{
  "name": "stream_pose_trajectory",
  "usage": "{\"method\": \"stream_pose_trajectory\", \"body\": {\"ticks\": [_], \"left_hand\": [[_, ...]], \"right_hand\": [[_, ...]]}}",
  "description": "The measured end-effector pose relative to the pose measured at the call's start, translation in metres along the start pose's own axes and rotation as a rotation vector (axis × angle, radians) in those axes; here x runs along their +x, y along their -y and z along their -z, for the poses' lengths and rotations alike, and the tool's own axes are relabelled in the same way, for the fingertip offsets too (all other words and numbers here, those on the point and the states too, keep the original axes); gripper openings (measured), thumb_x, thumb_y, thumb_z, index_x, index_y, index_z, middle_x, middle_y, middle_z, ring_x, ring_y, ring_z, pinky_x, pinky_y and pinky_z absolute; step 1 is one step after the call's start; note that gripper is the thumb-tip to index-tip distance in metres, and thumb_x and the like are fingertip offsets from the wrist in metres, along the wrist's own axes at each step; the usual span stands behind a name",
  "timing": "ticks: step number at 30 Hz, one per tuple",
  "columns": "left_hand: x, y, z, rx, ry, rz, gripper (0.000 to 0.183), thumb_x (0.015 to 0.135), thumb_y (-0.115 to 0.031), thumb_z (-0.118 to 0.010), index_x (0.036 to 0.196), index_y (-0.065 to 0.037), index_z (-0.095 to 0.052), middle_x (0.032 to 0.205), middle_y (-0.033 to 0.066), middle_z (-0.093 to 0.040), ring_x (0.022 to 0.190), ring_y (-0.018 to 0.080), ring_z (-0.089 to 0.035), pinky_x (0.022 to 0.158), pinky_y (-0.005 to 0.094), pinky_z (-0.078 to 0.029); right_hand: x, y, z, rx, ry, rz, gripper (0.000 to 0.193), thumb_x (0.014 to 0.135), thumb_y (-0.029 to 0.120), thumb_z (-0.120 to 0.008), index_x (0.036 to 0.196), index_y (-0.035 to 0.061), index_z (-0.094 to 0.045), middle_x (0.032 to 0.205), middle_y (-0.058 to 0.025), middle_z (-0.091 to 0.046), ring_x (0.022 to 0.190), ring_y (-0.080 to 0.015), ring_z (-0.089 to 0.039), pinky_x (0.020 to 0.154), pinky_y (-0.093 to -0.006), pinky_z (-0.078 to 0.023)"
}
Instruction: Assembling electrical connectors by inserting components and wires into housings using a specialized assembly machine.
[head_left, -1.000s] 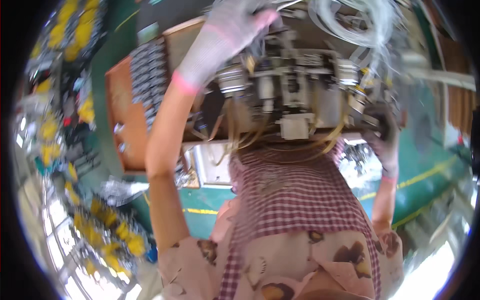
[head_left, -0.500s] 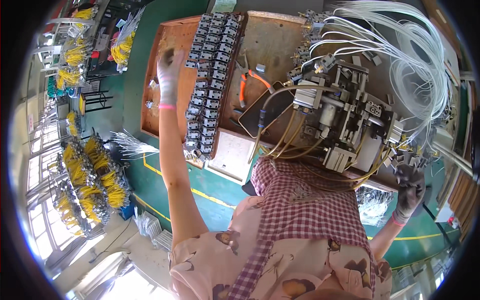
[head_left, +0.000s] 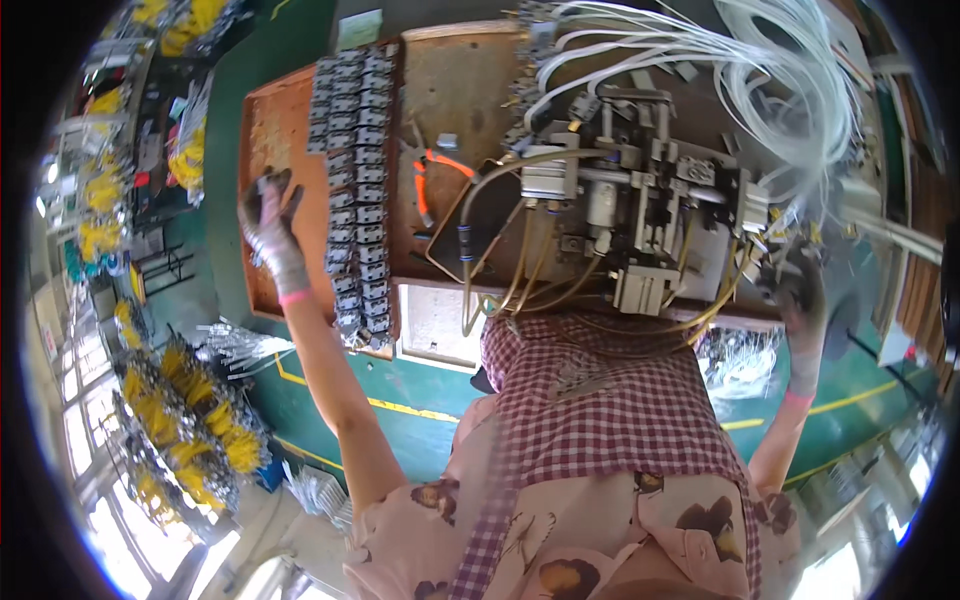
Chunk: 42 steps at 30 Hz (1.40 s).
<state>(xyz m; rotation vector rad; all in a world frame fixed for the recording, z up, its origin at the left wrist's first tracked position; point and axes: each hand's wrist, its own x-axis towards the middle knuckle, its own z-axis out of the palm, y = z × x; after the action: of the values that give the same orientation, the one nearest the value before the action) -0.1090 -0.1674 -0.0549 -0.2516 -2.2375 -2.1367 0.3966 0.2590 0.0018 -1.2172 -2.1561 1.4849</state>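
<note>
My left hand, in a pale glove with dark, stained fingers, is over the left part of a shallow wooden tray. Its fingers are bent around a small grey metal part, partly covered by them. To its right, long rows of small metal blocks fill the tray's side. My right hand, in a dark grey glove, is low at the right end of the bench, by a heap of small metal parts. Motion blurs its fingers, and what they touch is unclear.
A metal fixture with brown hoses stands mid-bench. Left of it are orange-handled pliers and a dark flat tray. Coiled white tubes lie at the back right. Bundles of yellow wires stand off to the left.
The view has shifted, moving the bench leftward in the picture. My left hand has drawn back nearer along the tray, its fingers now bent around a small part. My right hand has moved slightly farther in.
</note>
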Motion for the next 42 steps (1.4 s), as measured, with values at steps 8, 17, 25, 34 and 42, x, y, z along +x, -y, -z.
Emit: {"method": "stream_pose_trajectory", "body": {"ticks": [8, 17, 25, 34, 42], "left_hand": [[-0.170, -0.074, -0.200, -0.220, 0.947, 0.093, 0.071, 0.074, -0.028, -0.084, 0.133, -0.006, -0.048, 0.125, 0.0083, -0.057, 0.104, 0.0205, -0.060, 0.085, 0.0298, -0.052], [-0.221, -0.047, -0.274, -0.306, 1.251, 0.050, 0.097, 0.074, -0.039, -0.081, 0.149, -0.010, -0.028, 0.150, 0.0143, -0.037, 0.134, 0.0300, -0.044, 0.106, 0.0401, -0.041], [-0.222, -0.054, -0.270, -0.246, 1.182, -0.036, 0.100, 0.071, -0.035, -0.083, 0.149, -0.006, -0.028, 0.143, 0.0161, -0.046, 0.122, 0.0307, -0.054, 0.100, 0.0409, -0.045], [-0.206, -0.053, -0.263, 0.109, 1.113, -0.523, 0.100, 0.059, -0.016, -0.085, 0.147, -0.010, -0.036, 0.110, 0.0122, -0.067, 0.078, 0.0286, -0.063, 0.072, 0.0367, -0.051], [-0.214, -0.055, -0.263, 0.170, 1.117, -0.579, 0.097, 0.059, -0.017, -0.085, 0.145, -0.011, -0.040, 0.106, 0.0135, -0.066, 0.080, 0.0307, -0.063, 0.073, 0.0384, -0.051]], "right_hand": [[0.033, 0.068, -0.084, 0.321, 0.218, 0.308, 0.049, 0.072, 0.004, -0.078, 0.117, 0.0058, -0.057, 0.111, -0.0101, -0.062, 0.104, -0.0197, -0.059, 0.094, -0.0329, -0.045], [0.040, 0.063, -0.090, 0.048, 0.076, 0.540, 0.044, 0.064, 0.018, -0.084, 0.101, 0.0084, -0.064, 0.104, -0.0071, -0.058, 0.103, -0.0244, -0.052, 0.093, -0.0374, -0.039], [0.047, 0.060, -0.091, 0.075, 0.150, 0.613, 0.044, 0.062, 0.026, -0.086, 0.099, 0.0113, -0.065, 0.098, -0.0046, -0.061, 0.097, -0.0237, -0.055, 0.087, -0.0365, -0.041], [0.054, 0.052, -0.092, -0.015, 0.176, 0.674, 0.049, 0.066, 0.032, -0.087, 0.104, 0.0099, -0.065, 0.100, -0.0045, -0.055, 0.097, -0.0228, -0.052, 0.086, -0.0349, -0.041], [0.054, 0.041, -0.095, 0.000, 0.183, 0.699, 0.047, 0.065, 0.033, -0.086, 0.102, 0.0115, -0.065, 0.103, -0.0055, -0.056, 0.096, -0.0268, -0.055, 0.087, -0.0379, -0.042]]}}
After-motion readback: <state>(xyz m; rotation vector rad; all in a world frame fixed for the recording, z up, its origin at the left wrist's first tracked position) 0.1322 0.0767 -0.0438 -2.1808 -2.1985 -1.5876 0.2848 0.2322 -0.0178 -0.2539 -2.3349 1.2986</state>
